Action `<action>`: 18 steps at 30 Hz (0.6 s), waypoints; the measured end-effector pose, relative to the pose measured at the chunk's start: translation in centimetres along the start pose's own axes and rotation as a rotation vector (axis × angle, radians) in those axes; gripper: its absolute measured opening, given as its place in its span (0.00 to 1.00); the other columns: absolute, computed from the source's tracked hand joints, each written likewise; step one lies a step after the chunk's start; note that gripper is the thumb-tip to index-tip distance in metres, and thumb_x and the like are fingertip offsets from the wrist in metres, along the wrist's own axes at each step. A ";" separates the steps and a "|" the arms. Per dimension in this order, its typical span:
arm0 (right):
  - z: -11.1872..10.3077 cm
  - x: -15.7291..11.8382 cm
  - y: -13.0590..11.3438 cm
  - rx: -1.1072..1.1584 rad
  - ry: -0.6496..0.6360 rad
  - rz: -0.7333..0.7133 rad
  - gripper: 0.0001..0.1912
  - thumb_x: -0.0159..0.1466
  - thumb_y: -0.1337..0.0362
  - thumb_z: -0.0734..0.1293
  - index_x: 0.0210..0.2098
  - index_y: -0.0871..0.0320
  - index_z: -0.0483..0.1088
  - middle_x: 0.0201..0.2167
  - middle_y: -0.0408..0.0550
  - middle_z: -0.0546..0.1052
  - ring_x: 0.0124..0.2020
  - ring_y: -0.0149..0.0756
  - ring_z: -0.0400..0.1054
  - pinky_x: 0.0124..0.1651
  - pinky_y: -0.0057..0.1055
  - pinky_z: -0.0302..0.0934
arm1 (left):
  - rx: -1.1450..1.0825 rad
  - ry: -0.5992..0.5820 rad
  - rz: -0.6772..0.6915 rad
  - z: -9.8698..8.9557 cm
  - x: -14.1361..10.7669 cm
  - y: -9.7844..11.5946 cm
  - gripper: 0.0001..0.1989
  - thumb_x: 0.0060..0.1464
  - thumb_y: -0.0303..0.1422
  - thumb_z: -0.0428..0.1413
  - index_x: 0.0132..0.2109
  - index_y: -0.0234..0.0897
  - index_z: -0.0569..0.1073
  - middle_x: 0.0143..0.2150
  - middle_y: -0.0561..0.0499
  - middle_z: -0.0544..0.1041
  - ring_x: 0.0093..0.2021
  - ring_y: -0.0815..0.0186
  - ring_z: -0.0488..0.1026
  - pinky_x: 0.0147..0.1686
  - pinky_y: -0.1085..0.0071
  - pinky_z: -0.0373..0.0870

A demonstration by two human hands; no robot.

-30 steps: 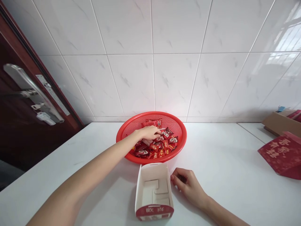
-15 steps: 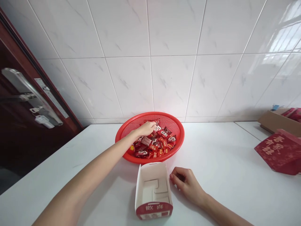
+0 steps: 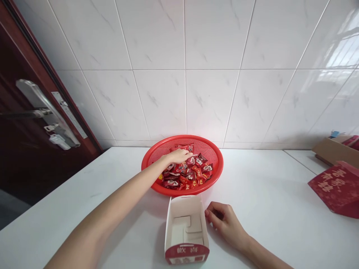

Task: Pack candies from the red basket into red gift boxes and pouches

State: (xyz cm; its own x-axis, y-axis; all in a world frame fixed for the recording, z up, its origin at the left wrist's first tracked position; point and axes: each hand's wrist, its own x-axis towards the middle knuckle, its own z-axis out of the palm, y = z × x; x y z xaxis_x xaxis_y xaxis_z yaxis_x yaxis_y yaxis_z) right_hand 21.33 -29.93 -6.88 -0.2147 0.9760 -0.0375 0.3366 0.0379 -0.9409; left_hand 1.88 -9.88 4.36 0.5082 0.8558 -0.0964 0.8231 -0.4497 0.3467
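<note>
Reaching into the red basket, the left hand is touching wrapped candies, grip indeterminable. The right hand, loosely curled, is resting beside the open box near the basket's front.

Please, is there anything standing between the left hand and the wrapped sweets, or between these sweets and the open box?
Nothing visible separates the left hand from the wrapped sweets. Between the sweets and the open box stands only the near rim of the red basket. The right hand is beside the box, not between.
</note>
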 end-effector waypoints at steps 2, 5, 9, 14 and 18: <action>-0.1 0.0 -0.1 0.003 -0.008 -0.003 0.18 0.63 0.51 0.61 0.25 0.57 0.65 0.22 0.42 0.66 0.26 0.32 0.56 0.30 0.31 0.50 | 0.048 -0.015 0.004 -0.1 -0.1 -0.1 0.15 0.65 0.40 0.49 0.35 0.38 0.74 0.40 0.46 0.80 0.40 0.58 0.77 0.38 0.69 0.68; -0.1 0.0 -0.1 0.008 -0.020 -0.012 0.18 0.63 0.50 0.62 0.25 0.57 0.64 0.22 0.42 0.65 0.26 0.32 0.56 0.30 0.31 0.50 | 0.108 0.028 0.045 -0.4 -0.3 -0.1 0.14 0.62 0.35 0.53 0.50 0.38 0.78 0.55 0.42 0.78 0.56 0.53 0.73 0.51 0.65 0.68; -0.1 0.0 -0.1 0.007 -0.020 -0.011 0.18 0.63 0.51 0.62 0.25 0.57 0.64 0.22 0.42 0.64 0.27 0.32 0.55 0.31 0.31 0.50 | 0.038 -0.092 0.206 -0.4 -0.5 0.4 0.12 0.55 0.31 0.59 0.47 0.39 0.82 0.46 0.48 0.82 0.47 0.60 0.78 0.45 0.72 0.70; 0.0 0.1 0.0 0.024 -0.016 0.013 0.18 0.64 0.51 0.62 0.24 0.57 0.64 0.22 0.41 0.64 0.27 0.31 0.54 0.30 0.30 0.48 | 0.112 -0.410 0.236 -0.1 -0.9 1.4 0.24 0.45 0.33 0.67 0.52 0.39 0.81 0.37 0.52 0.83 0.38 0.61 0.78 0.34 0.73 0.69; -0.1 0.2 0.0 0.023 -0.026 0.004 0.19 0.64 0.50 0.62 0.25 0.58 0.65 0.22 0.42 0.65 0.27 0.31 0.55 0.30 0.30 0.49 | 0.135 -0.397 0.226 -0.5 -1.0 1.4 0.26 0.45 0.30 0.65 0.54 0.41 0.81 0.41 0.51 0.84 0.43 0.59 0.78 0.37 0.72 0.70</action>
State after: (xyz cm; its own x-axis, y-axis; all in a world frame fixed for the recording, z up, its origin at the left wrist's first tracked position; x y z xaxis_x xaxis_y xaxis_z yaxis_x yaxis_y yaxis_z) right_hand 21.37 -29.73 -6.90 -0.2368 0.9703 -0.0497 0.3166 0.0287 -0.9481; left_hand 2.38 -11.25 5.43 0.7143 0.5803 -0.3911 0.6928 -0.6652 0.2784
